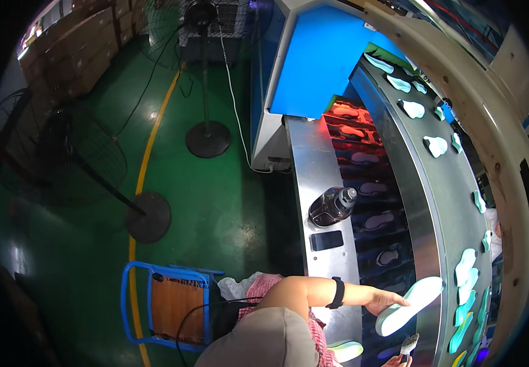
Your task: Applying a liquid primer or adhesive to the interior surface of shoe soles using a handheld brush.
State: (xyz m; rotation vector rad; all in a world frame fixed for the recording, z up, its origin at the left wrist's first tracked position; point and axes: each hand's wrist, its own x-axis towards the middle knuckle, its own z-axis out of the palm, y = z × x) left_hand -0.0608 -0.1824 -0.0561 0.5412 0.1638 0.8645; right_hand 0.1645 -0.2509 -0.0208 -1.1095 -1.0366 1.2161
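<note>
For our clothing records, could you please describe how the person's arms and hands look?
The left hand is ungloved; a black band circles its bare forearm. Red-and-white checked fabric shows near the arm. The right hand, mostly cut off, looks ungloved.

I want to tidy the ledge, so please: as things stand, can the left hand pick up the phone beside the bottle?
Probably not yet: the left hand holds a white insole. Otherwise the way looks free; the phone lies uncovered on the metal ledge, and the bottle stands beside it.
</note>
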